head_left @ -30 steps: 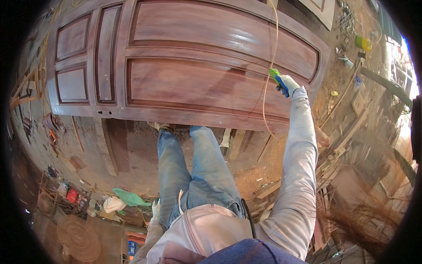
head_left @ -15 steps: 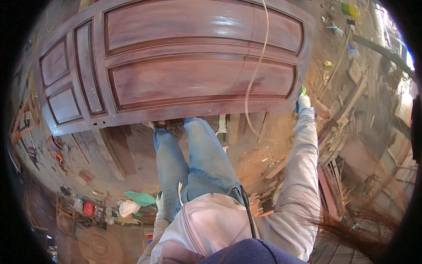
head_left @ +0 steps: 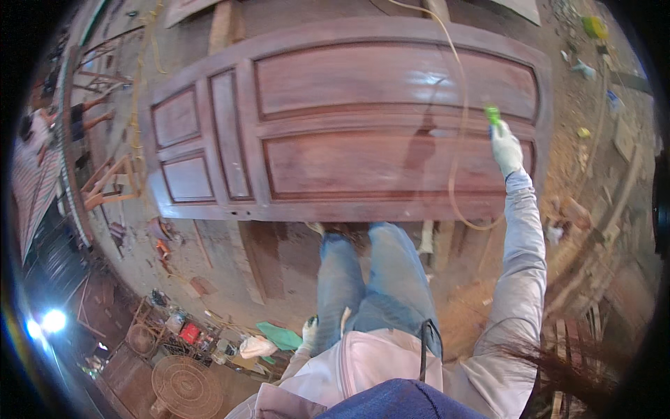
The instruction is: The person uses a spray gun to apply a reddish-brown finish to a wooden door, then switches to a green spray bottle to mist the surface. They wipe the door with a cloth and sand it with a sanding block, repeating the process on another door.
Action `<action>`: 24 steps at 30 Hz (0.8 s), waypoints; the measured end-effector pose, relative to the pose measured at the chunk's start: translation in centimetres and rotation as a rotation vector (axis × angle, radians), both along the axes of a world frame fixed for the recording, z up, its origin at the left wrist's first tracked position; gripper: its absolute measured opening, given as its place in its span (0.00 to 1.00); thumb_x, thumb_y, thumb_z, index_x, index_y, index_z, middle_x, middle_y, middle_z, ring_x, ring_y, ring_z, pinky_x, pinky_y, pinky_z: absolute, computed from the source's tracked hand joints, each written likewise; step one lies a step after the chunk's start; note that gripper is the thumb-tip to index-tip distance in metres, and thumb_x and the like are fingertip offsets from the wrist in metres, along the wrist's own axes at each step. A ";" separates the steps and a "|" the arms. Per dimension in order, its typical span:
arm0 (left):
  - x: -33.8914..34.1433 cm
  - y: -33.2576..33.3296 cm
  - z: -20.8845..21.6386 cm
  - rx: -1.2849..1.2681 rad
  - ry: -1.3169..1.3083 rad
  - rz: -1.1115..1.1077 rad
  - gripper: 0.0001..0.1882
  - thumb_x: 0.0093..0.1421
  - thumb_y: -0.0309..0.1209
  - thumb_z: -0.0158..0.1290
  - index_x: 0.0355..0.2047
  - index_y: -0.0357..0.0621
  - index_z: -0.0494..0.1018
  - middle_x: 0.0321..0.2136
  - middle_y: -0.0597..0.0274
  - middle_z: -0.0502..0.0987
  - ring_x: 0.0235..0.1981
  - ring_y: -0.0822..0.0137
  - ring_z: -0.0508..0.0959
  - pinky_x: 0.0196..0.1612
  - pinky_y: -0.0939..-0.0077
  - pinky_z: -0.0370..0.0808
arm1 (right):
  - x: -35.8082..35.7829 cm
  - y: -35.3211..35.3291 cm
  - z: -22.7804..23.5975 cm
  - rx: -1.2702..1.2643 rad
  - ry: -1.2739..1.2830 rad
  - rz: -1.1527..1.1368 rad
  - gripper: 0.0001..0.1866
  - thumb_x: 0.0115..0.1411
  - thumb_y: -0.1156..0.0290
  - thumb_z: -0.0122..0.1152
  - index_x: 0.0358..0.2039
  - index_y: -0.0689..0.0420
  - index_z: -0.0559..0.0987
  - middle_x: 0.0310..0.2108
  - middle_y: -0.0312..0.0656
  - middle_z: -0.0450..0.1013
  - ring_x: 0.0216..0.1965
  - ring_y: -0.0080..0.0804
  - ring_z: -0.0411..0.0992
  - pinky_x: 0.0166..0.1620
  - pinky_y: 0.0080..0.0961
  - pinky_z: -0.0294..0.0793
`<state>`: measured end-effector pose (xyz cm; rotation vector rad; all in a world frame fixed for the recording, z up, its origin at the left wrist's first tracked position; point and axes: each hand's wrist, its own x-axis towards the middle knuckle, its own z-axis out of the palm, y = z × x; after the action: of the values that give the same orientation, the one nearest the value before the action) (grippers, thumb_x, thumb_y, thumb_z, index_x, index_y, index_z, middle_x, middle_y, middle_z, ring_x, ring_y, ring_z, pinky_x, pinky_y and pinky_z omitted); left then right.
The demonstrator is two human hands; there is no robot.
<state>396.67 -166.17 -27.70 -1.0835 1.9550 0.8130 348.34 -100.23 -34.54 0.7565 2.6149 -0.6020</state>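
A reddish-brown panelled door [head_left: 244, 61] lies flat in front of my legs, partly glossy. Over its right part is my right hand [head_left: 507, 148] in a white glove, closed round a small bright green tool [head_left: 493, 115] with a bit of blue at the fingers. Its exact kind is not clear. A pale hose [head_left: 457, 133] loops across the door and passes behind my right forearm. My left hand [head_left: 309, 331], also gloved, hangs low beside my left thigh, away from the door. Its fingers are too small and partly hidden to read.
Wooden supports [head_left: 251, 269] extend beneath the door. Scrap wood [head_left: 621, 188] lies at the right. A round woven basket [head_left: 187, 386] and a cluttered rack [head_left: 188, 335] stand at lower left. Another person [head_left: 38, 133] is at the far left. A bright lamp [head_left: 54, 320] shines below them.
My right hand has moved from the door's near right corner up over its panels, still holding the green tool. The view has shifted, so the door appears farther right and lower.
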 end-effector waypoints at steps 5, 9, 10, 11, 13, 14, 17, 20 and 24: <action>0.6 -0.4 -0.1 0.155 0.064 0.403 0.15 0.62 0.34 0.54 0.46 0.36 0.75 0.39 0.59 0.79 0.40 0.69 0.77 0.45 0.74 0.73 | -12.4 -15.3 -0.7 -0.220 0.105 0.312 0.23 0.67 0.49 0.40 0.49 0.53 0.72 0.46 0.55 0.74 0.49 0.55 0.70 0.53 0.46 0.68; -0.1 1.5 0.6 -0.035 -0.061 0.307 0.13 0.62 0.31 0.53 0.45 0.37 0.75 0.39 0.60 0.79 0.40 0.71 0.77 0.45 0.77 0.73 | -20.2 -23.9 -1.5 -0.255 -0.062 0.599 0.29 0.66 0.44 0.35 0.49 0.55 0.72 0.47 0.55 0.74 0.51 0.52 0.71 0.54 0.47 0.68; -0.2 1.4 0.2 0.047 0.062 0.343 0.14 0.62 0.32 0.54 0.45 0.37 0.75 0.39 0.60 0.79 0.41 0.71 0.77 0.45 0.76 0.73 | -21.1 -25.3 -2.6 -0.279 0.015 0.559 0.28 0.66 0.45 0.37 0.48 0.55 0.73 0.46 0.54 0.74 0.50 0.53 0.72 0.53 0.47 0.68; 0.4 1.6 0.6 0.080 0.065 0.354 0.15 0.62 0.33 0.54 0.45 0.37 0.75 0.39 0.60 0.79 0.41 0.71 0.77 0.45 0.76 0.73 | -21.4 -27.2 -3.5 -0.318 0.072 0.542 0.27 0.66 0.46 0.38 0.46 0.55 0.74 0.45 0.53 0.75 0.49 0.53 0.72 0.52 0.47 0.69; 2.8 2.4 0.5 0.156 0.076 0.406 0.15 0.62 0.34 0.54 0.45 0.37 0.75 0.39 0.60 0.79 0.41 0.71 0.77 0.45 0.76 0.73 | -20.7 -30.3 -2.9 -0.285 0.060 0.375 0.26 0.65 0.46 0.39 0.44 0.55 0.75 0.44 0.51 0.76 0.48 0.54 0.72 0.51 0.46 0.70; 5.7 2.0 0.8 0.097 0.122 0.493 0.16 0.62 0.37 0.53 0.44 0.37 0.76 0.38 0.60 0.80 0.40 0.70 0.77 0.44 0.74 0.73 | -20.7 -31.7 -1.9 -0.299 0.053 0.286 0.26 0.65 0.46 0.39 0.42 0.55 0.75 0.44 0.51 0.76 0.48 0.54 0.72 0.50 0.46 0.70; 8.6 3.2 -1.3 0.067 0.095 0.388 0.16 0.62 0.38 0.52 0.41 0.38 0.77 0.37 0.60 0.81 0.39 0.67 0.77 0.44 0.72 0.73 | -15.1 -35.5 -0.4 -0.328 -0.126 1.276 0.24 0.65 0.47 0.41 0.40 0.54 0.77 0.42 0.49 0.77 0.46 0.49 0.74 0.49 0.44 0.72; 10.5 4.9 -1.4 0.241 0.049 0.628 0.21 0.57 0.43 0.56 0.45 0.43 0.76 0.40 0.58 0.80 0.42 0.65 0.77 0.47 0.69 0.73 | -7.1 -39.5 2.8 -0.474 -0.300 1.568 0.24 0.63 0.46 0.44 0.43 0.49 0.78 0.44 0.48 0.77 0.47 0.48 0.74 0.53 0.40 0.71; 8.5 4.7 -2.5 0.151 -0.122 0.437 0.27 0.55 0.47 0.57 0.51 0.46 0.73 0.46 0.54 0.78 0.49 0.60 0.76 0.52 0.67 0.71 | -11.1 -46.0 0.6 -0.293 -0.243 0.985 0.21 0.63 0.49 0.45 0.46 0.48 0.76 0.47 0.47 0.75 0.50 0.48 0.72 0.52 0.43 0.70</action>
<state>405.19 -161.48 -30.16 -1.4546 1.5468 1.0779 337.26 -146.21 -33.99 -0.5154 2.2121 -0.5047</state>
